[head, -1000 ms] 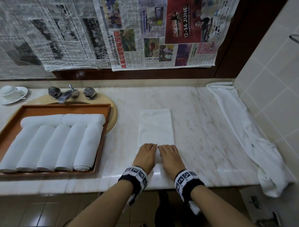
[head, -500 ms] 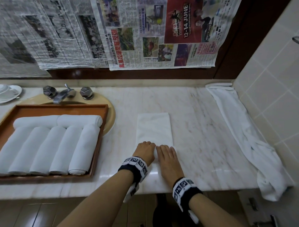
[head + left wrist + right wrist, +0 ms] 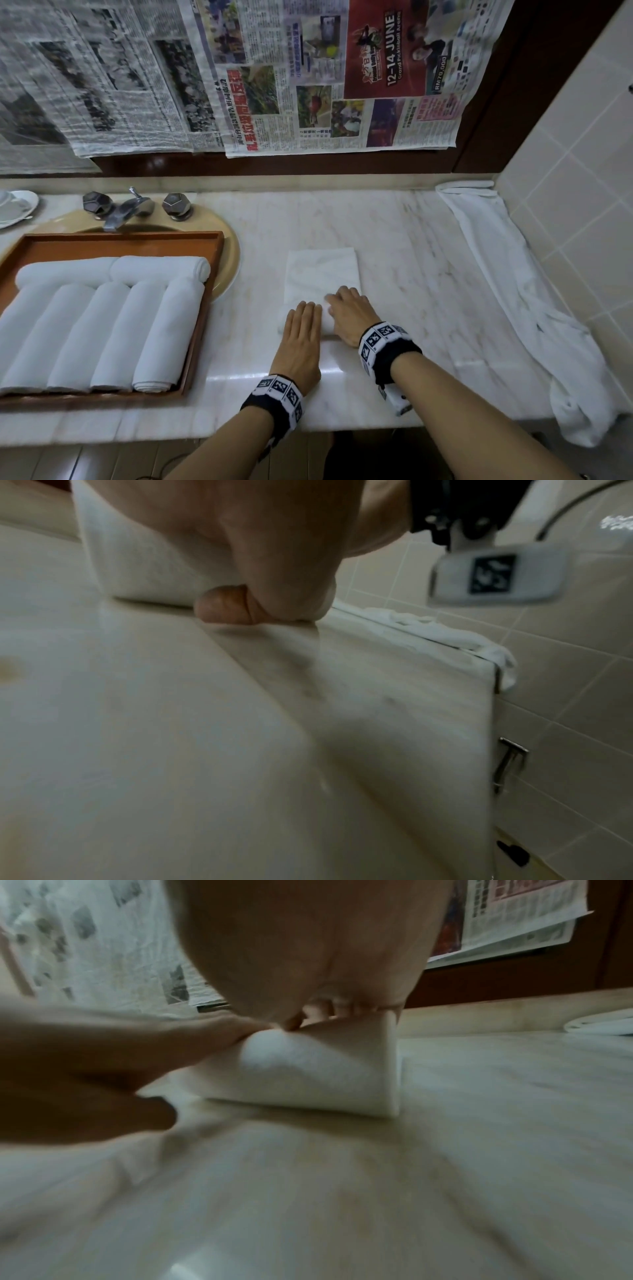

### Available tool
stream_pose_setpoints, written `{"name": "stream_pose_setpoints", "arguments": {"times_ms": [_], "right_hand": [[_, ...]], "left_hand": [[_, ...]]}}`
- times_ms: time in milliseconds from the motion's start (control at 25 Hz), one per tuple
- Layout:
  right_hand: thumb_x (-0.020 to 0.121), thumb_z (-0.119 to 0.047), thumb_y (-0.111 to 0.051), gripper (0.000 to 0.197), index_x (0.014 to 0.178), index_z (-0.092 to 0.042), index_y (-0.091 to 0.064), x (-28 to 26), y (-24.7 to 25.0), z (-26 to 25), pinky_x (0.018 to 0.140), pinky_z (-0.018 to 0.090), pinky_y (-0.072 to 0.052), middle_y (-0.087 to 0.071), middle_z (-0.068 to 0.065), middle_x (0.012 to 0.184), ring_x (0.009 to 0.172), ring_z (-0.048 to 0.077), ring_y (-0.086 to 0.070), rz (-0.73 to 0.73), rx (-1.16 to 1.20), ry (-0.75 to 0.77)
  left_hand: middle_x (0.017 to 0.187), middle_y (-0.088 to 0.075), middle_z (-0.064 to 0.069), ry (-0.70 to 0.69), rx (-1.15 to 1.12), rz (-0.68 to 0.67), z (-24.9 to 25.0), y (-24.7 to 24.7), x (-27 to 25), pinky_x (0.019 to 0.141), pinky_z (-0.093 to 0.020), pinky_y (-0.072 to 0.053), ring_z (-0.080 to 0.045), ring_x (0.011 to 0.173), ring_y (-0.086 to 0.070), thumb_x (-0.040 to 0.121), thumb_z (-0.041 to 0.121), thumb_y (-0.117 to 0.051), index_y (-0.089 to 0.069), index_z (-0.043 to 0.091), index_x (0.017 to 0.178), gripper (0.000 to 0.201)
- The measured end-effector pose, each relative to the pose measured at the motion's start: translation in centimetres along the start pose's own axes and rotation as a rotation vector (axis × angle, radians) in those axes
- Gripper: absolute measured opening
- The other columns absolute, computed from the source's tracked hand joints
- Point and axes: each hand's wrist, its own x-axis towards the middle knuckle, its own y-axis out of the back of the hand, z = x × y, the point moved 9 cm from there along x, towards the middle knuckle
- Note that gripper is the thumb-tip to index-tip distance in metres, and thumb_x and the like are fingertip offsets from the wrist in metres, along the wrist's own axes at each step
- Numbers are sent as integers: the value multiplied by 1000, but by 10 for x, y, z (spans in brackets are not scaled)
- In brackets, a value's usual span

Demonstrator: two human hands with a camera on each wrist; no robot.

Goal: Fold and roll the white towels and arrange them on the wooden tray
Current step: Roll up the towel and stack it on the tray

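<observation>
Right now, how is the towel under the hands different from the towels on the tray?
The towel under the hands is only partly rolled, its far part flat on the counter; the tray towels are fully rolled. It lies alone; they sit packed together in the wooden tray. All are white.

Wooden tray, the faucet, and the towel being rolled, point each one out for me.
wooden tray (image 3: 120, 237), head view, far rim.
faucet (image 3: 118, 216), head view, spout.
towel being rolled (image 3: 322, 274), head view, flat unrolled part.
</observation>
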Motion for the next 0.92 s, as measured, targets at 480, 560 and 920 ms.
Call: {"name": "stream_pose_setpoints", "arguments": {"times_ms": [480,560,920], "right_hand": [[72,-19,-62,86,146,-1,-22,-5,-31,-5,115,49,-29,-43,16,141,134,33,-40,63,-197,-39],[64,-21,-73,81,136,-6,-38,12,-20,-5,108,47,-40,-55,11,124,118,29,-54,75,-145,-2],[79,-31,-58,53,126,-11,-45,79,34,7,104,40,-31,-45,7,129,119,27,-42,-1,-118,13]], "left_hand": [[124,-49,-10,58,139,-217,-13,34,95,100,-37,-34,-28,115,-45,87,13,-41,-45,9,123,36],[124,-46,-9,42,126,-176,-14,39,96,102,-36,-34,-27,114,-43,84,10,-40,-45,10,123,40],[158,-3,-22,28,252,-180,-18,19,103,119,-53,5,-40,146,-1,91,17,-41,12,-1,150,81]]}}
